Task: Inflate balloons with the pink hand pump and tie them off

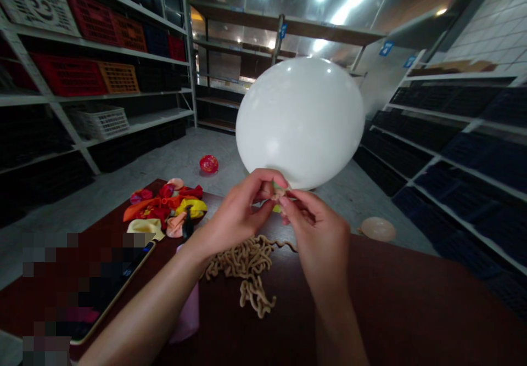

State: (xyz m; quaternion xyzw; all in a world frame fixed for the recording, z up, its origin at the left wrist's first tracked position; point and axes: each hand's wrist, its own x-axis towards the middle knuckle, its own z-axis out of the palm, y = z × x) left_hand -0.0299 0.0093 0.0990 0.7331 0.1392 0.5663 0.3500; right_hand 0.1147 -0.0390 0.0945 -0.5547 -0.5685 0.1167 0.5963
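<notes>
An inflated white balloon (300, 122) floats in front of me above the table. My left hand (239, 212) pinches its neck from the left, fingers closed on it. My right hand (319, 234) meets it from the right, fingers curled around the neck and what looks like a bit of beige string. Both hands hover over a heap of beige string (247, 267) lying on the dark red table (411, 311).
A pile of uninflated coloured balloons (164, 207) lies at the table's far left. A phone (119, 283) rests at the left front. A red balloon (208, 163) and a pale peach balloon (377, 229) sit on the floor. Shelves with crates line both sides.
</notes>
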